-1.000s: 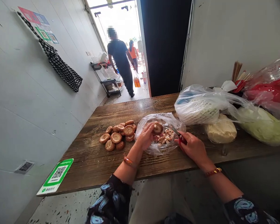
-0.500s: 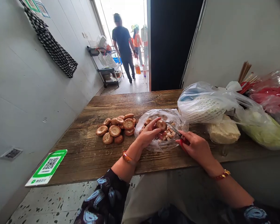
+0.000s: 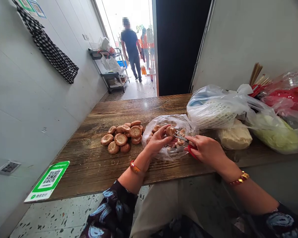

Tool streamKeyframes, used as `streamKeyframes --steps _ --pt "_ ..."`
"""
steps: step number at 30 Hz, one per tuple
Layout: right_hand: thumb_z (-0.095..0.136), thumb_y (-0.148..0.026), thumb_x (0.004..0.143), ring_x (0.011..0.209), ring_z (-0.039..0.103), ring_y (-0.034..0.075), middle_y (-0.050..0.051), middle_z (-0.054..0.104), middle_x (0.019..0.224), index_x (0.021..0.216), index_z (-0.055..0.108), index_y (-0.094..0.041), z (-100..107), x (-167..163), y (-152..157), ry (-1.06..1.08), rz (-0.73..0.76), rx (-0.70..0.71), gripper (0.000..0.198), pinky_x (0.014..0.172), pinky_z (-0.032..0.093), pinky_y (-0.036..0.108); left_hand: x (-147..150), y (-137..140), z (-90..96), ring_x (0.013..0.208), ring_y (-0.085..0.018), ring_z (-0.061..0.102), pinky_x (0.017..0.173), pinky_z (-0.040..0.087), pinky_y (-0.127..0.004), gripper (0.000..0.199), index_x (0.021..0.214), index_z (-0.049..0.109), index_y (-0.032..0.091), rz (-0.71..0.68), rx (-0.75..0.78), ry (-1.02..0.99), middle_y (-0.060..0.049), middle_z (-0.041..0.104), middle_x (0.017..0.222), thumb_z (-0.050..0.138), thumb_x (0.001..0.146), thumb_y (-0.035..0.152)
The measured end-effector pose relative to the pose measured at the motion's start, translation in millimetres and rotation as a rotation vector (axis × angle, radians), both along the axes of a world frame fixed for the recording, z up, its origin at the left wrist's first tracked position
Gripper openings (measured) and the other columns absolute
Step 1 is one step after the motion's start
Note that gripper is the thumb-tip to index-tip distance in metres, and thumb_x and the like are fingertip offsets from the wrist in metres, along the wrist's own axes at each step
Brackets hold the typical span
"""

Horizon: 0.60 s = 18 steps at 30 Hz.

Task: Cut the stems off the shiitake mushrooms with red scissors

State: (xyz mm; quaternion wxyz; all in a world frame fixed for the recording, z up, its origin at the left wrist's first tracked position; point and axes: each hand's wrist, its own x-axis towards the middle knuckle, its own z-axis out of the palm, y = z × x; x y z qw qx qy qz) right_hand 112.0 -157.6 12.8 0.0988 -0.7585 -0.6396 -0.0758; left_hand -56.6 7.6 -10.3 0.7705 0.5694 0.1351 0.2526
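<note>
Over a clear plastic bag [image 3: 149, 129], my left hand [image 3: 159, 140] pinches a brown mushroom [image 3: 170, 131] between thumb and fingers. My right hand [image 3: 205, 150] grips red-handled scissors [image 3: 192, 152], and their blades point left at the mushroom's underside, seeming to touch it. Inside the opened bag lie cut stems [image 3: 180, 142] and more mushrooms, partly hidden by my left hand. Left of the bag, several mushrooms [image 3: 120, 139] are heaped on the wooden table [image 3: 89, 175], many with their undersides up and stems trimmed short.
Plastic bags [image 3: 213, 109] with a netted item, a wrapped pale block [image 3: 234, 135] and a leafy green vegetable [image 3: 278, 132] crowd the right. A QR-code card [image 3: 49, 180] lies at the front left edge. Beyond the table stand a cart [image 3: 111, 71] and a person [image 3: 131, 46] in the doorway.
The scissors have moved left, their blades now at the mushroom in my left hand, which has tilted. The person in the doorway has walked farther away. The view has shifted slightly.
</note>
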Motion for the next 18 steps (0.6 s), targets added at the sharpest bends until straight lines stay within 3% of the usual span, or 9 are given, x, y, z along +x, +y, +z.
streamKeyframes --steps 6,12,18 --pt "0.058 -0.039 0.091 0.082 0.066 0.022 0.007 0.071 0.093 0.131 0.064 -0.026 7 -4 3 -0.033 -0.026 -0.058 0.043 0.067 0.041 0.030 2 -1 -1.9 0.087 -0.023 0.074 0.075 0.060 -0.032 0.077 0.139 0.048 0.019 0.037 0.053 0.021 -0.010 0.068 0.114 0.084 0.072 0.031" --pt "0.060 -0.045 0.090 0.082 0.067 0.021 0.007 0.074 0.094 0.132 0.062 -0.029 13 -4 9 0.035 0.000 -0.107 0.045 0.064 0.040 0.028 3 -4 -2.2 0.088 -0.023 0.074 0.077 0.061 -0.033 0.072 0.136 0.051 0.020 0.098 0.098 0.025 -0.012 0.065 0.122 0.083 0.073 0.031" --pt "0.053 -0.035 0.094 0.085 0.069 0.020 0.006 0.075 0.101 0.131 0.063 -0.030 16 -2 14 0.050 0.023 -0.142 0.038 0.063 0.040 0.027 4 -3 -3.2 0.083 -0.022 0.074 0.076 0.061 -0.034 0.070 0.133 0.052 0.017 0.109 0.118 0.046 -0.011 0.067 0.117 0.083 0.072 0.032"
